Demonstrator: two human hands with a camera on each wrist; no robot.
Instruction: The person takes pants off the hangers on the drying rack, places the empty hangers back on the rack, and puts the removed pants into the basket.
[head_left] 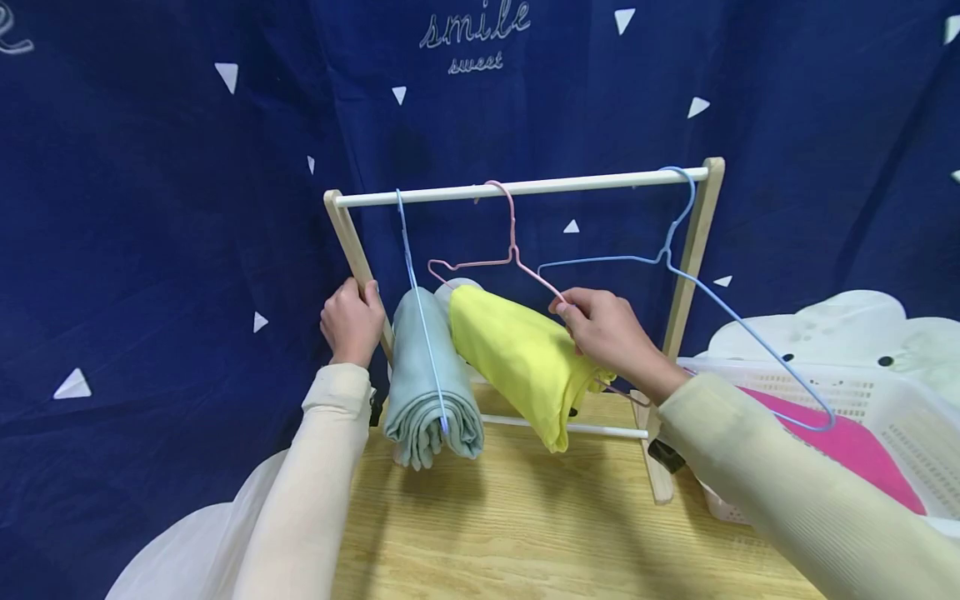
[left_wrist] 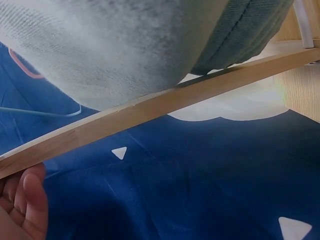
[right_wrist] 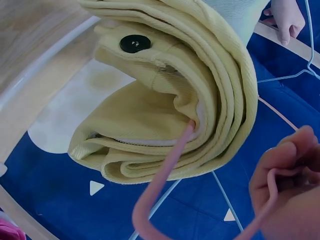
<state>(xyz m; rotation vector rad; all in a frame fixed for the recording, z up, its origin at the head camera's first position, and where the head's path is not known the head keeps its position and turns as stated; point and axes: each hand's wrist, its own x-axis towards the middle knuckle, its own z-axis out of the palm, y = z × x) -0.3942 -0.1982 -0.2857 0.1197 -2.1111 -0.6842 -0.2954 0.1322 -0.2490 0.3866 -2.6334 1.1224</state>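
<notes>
At the left side of a small garment rack, my left hand point(head_left: 352, 321) grips the wooden post point(head_left: 349, 237); its curled fingers also show beside the post point(left_wrist: 150, 111) in the left wrist view. My right hand point(head_left: 615, 332) pinches one shoulder of a pink wire hanger point(head_left: 513, 225), hooked on the white rail point(head_left: 562, 186). Yellow trousers point(head_left: 517, 350) lie folded over that hanger's lower bar; a black button point(right_wrist: 135, 43) shows at their end. Left of them, a rolled-looking grey-green garment point(head_left: 431, 367) hangs on a blue hanger point(head_left: 407, 242).
An unladen blue hanger point(head_left: 735, 317) hangs at the rail's right end. Behind my right forearm stands a white plastic basket point(head_left: 795, 365) holding a bright pink cloth point(head_left: 855, 450). The rack stands on a wooden table point(head_left: 510, 533) before a dark blue curtain point(head_left: 187, 208).
</notes>
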